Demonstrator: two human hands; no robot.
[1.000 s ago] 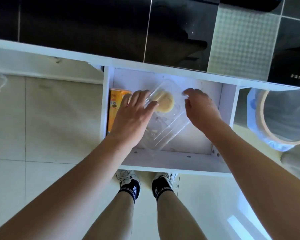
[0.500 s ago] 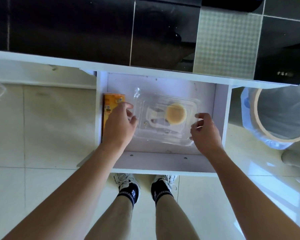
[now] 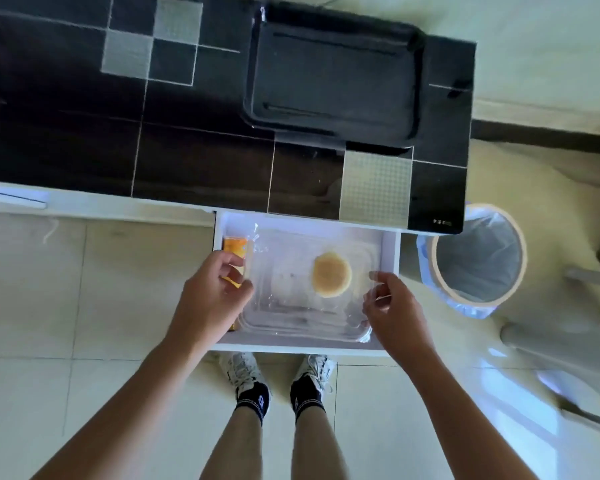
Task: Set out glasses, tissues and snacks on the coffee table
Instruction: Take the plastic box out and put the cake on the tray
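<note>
Clear snack box [image 3: 305,289] lies in open drawer [image 3: 390,244], middle of frame, long side running left to right. We hold it, left hand [image 3: 210,303] on left end, right hand [image 3: 394,315] on right end. Both equally near. Next we likely lift straight up.

Bright daylight fills the scene, strongest at the near right, where a pale blue-white patch glares on the floor tiles [image 3: 520,410]. The glossy black tabletop [image 3: 205,150] stays dark with faint reflections. The open drawer [image 3: 390,247] glows white and slightly overexposed. Motion blur smears the right edge; wide-angle distortion bends the straight lines towards the borders.
</note>
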